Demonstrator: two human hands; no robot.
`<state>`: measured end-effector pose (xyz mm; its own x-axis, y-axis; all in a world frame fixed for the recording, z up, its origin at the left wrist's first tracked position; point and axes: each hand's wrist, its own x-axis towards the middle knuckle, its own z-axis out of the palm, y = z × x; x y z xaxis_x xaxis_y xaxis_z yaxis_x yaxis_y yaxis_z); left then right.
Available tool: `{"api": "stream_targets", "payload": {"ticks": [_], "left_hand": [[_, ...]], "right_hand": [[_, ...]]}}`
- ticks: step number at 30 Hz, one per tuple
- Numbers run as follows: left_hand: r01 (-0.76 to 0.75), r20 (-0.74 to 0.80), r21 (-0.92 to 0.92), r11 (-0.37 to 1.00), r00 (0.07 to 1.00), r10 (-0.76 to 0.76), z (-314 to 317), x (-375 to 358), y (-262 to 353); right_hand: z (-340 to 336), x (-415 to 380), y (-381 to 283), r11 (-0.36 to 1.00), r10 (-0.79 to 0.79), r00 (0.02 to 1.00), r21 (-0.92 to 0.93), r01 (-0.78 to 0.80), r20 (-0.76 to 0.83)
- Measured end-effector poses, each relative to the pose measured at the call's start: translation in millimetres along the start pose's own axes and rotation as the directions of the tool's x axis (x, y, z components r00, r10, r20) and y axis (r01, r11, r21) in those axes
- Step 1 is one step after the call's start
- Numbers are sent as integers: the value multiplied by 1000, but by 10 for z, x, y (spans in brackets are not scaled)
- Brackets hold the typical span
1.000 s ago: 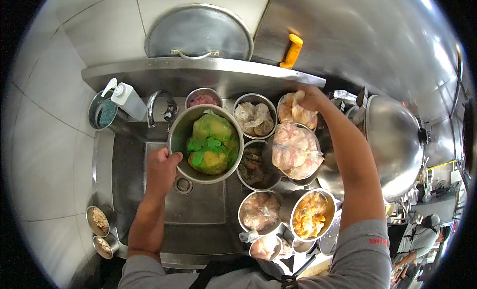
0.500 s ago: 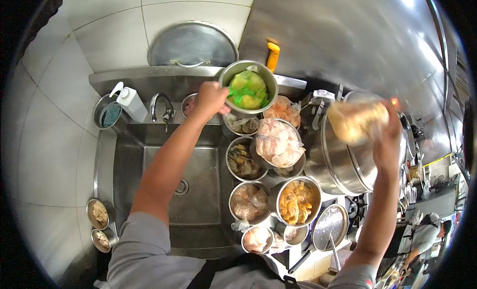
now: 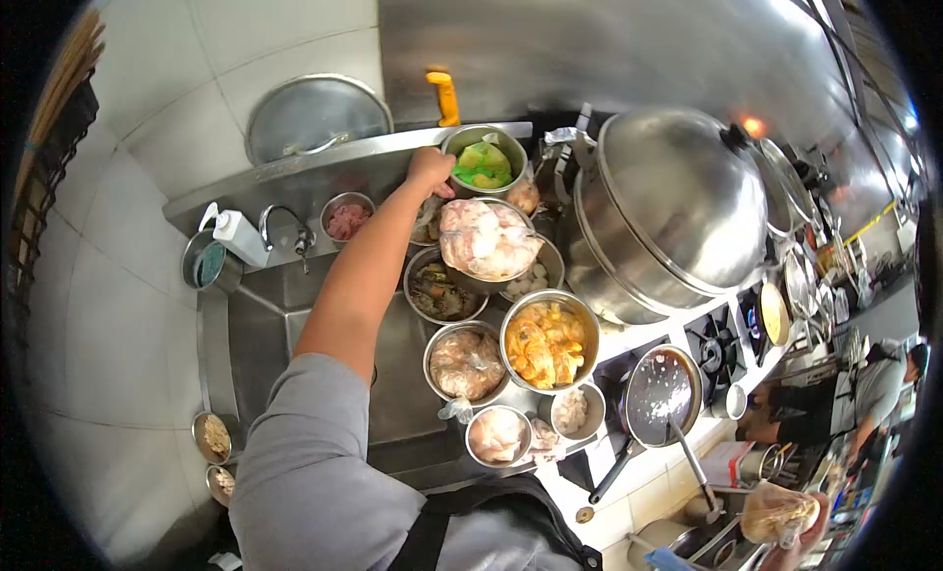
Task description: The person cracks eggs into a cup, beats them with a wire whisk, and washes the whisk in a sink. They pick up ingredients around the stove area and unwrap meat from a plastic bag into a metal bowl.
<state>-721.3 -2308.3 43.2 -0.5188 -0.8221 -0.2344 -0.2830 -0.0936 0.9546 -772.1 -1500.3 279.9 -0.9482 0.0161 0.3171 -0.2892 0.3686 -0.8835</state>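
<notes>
My left hand point(image 3: 429, 172) is closed on the near rim of a metal pot point(image 3: 449, 145) that holds a green-tinted plastic bag point(image 3: 483, 164). This pot is at the back of the cluster, behind a pot heaped with bagged pale raw meat point(image 3: 486, 237). Far to the lower right, my right hand point(image 3: 811, 525) grips a clear plastic bag of yellowish food point(image 3: 776, 512), held low beside the stove and partly blurred. Around my left forearm stand pots of dark food pieces point(image 3: 442, 291), pinkish bagged meat point(image 3: 466, 363) and orange marinated meat point(image 3: 546, 345).
A sink point(image 3: 295, 321) with a faucet point(image 3: 285, 232) lies under my left arm. The large lidded steamer point(image 3: 678, 203) stands right of the pots. A pan point(image 3: 660, 399) with its handle jutting forward sits by the burner point(image 3: 722, 345). Another person point(image 3: 869, 389) stands far right.
My right hand has carried the bag of yellowish food from above the steamer down to the lower right. My left hand stays on the pot rim. The view has swung rightward.
</notes>
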Motion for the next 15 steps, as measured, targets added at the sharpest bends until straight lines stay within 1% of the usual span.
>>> {"api": "stream_targets", "payload": {"ticks": [2, 5, 6, 7, 8, 9, 10, 11, 12, 13, 14, 15], "left_hand": [[16, 19, 7, 1000, 1000, -17, 25, 54, -59], [-49, 54, 47, 998, 997, 46, 7, 77, -173], [-140, 64, 165, 976, 989, 131, -49, 112, -235], [-174, 94, 273, 946, 984, 154, -74, 10, -150], [-120, 37, 225, 967, 993, 115, -56, -126, -94], [-32, 104, 219, 975, 995, 9, -157, 125, -240], [75, 57, 261, 962, 994, -93, -167, 92, -190], [138, 152, 142, 980, 975, -159, -225, 87, -200], [156, 127, 140, 978, 976, -174, -267, 71, -192], [140, 126, 152, 978, 979, -160, -323, 24, -182], [137, 128, 161, 977, 979, -159, -413, 2, -186], [151, 103, 195, 969, 980, -173, -508, -18, -182]], "right_hand": [[-460, -25, 187, 998, 29, 996, -54, -34, -90], [-1145, -14, 599, 988, 65, 978, -122, -90, -198], [-1414, -26, 778, 983, 77, 968, -143, -114, -239], [-1678, -44, 970, 975, 95, 956, -167, -145, -276], [-1969, -75, 1201, 965, 119, 942, -186, -184, -313], [-2210, -128, 1417, 952, 144, 925, -206, -226, -351], [-2371, -154, 1615, 941, 162, 905, -215, -262, -394], [-2503, -212, 1793, 926, 176, 880, -230, -300, -442], [-2635, -230, 2163, 919, 145, 804, -222, -325, -577], [-2409, -304, 2104, 938, 196, 809, -133, -319, -555], [-2339, -329, 2201, 879, 188, 761, -238, -412, -621], [-2448, -345, 2425, 803, 195, 769, -352, -481, -608]]}}
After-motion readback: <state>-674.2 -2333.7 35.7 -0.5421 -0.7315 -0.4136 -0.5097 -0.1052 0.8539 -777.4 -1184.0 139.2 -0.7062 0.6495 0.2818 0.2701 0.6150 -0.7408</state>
